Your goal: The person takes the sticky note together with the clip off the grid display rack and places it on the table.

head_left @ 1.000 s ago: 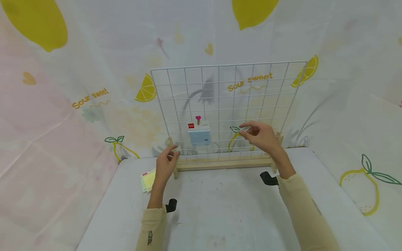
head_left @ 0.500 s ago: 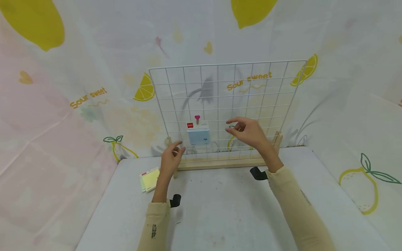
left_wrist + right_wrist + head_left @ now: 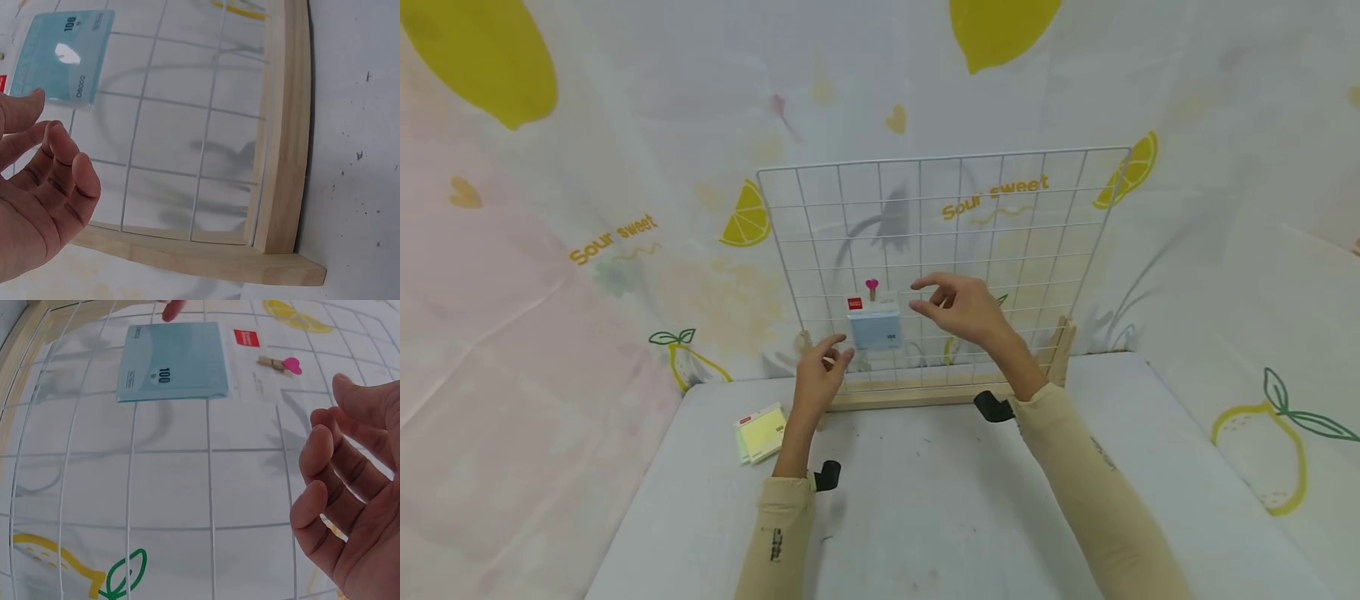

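Note:
A blue pad of sticky notes (image 3: 876,331) in clear packaging hangs on a white wire grid panel (image 3: 958,242). A small wooden clothespin with a pink heart (image 3: 872,286) holds its top edge. My left hand (image 3: 820,375) is by the pad's lower left corner, fingers loosely bent and holding nothing. To the right of the pad, my right hand (image 3: 958,308) hovers with thumb and fingers apart, nothing between them. The right wrist view shows the pad (image 3: 175,360) and clothespin (image 3: 279,365) close to that hand (image 3: 356,487). In the left wrist view the left hand (image 3: 47,187) is near the pad (image 3: 65,56).
The grid stands in a wooden base (image 3: 917,396) at the back of a white table (image 3: 910,500). Yellow and green sticky note packs (image 3: 763,433) lie on the table at the left. A lemon-print cloth (image 3: 685,125) hangs behind.
My right hand has moved left along the grid, toward the hanging pad. The left hand has shifted slightly right and up, closer to the pad. The pad stays in place.

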{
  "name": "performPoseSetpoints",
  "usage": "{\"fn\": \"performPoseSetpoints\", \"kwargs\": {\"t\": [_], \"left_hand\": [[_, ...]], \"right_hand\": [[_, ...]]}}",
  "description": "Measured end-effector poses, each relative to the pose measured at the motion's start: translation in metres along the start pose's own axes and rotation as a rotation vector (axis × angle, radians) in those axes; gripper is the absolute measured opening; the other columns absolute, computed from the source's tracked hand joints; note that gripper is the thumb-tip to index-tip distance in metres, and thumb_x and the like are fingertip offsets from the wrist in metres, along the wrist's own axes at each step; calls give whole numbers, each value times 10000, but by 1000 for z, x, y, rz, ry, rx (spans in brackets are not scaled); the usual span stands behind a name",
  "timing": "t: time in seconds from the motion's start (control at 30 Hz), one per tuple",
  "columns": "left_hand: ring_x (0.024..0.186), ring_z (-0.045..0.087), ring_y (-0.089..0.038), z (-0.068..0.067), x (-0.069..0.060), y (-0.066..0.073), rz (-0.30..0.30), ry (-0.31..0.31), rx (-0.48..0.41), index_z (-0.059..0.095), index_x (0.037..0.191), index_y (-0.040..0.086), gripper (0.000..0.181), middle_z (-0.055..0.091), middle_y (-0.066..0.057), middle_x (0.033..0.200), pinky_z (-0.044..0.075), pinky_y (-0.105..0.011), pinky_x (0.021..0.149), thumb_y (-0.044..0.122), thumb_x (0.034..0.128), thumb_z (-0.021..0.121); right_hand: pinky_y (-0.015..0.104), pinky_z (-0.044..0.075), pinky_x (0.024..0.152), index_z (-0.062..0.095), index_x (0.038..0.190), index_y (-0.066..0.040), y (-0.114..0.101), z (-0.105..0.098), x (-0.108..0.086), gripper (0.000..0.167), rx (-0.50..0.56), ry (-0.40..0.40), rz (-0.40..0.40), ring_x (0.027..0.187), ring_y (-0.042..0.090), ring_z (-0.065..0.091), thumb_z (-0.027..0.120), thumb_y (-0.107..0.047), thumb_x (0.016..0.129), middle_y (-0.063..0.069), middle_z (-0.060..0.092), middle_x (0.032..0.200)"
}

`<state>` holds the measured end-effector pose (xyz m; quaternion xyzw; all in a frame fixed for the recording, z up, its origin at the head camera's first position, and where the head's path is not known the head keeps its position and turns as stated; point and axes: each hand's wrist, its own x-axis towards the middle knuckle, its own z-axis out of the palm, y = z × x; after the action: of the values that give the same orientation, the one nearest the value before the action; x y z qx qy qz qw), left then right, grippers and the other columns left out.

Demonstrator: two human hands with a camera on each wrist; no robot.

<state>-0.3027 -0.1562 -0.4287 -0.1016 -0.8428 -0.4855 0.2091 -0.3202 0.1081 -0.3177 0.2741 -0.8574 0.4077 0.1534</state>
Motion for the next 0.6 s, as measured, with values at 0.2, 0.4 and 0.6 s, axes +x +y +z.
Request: {"fn": "performPoseSetpoints", "kwargs": {"t": [0.2,0.4,0.6], "left_hand": [[598,517,-175,2,4,2,11,-2,3,647,1254,9,335,612,-99,823,415,-271,525,160,957,675],[589,491,-160,8,9,3,15,6,9,660,1235,25,317,612,-92,807,406,-261,529,155,947,687],[623,509,-161,10,9,6,6,-3,22,646,1240,9,333,619,-97,827,420,-275,562,151,943,691]], "right_hand": [[349,484,575,703,1177,-114,-5,5,9,322,-10,-14,-39,632,156,594,728,-297,913,-29,677,758],[333,478,560,699,1182,-105,-8,12,17,325,-47,-31,-68,633,142,598,724,-289,915,-33,679,746],[317,471,566,692,1191,-120,-16,18,25,331,-99,-50,-85,640,143,588,716,-305,918,-29,679,759]]}}
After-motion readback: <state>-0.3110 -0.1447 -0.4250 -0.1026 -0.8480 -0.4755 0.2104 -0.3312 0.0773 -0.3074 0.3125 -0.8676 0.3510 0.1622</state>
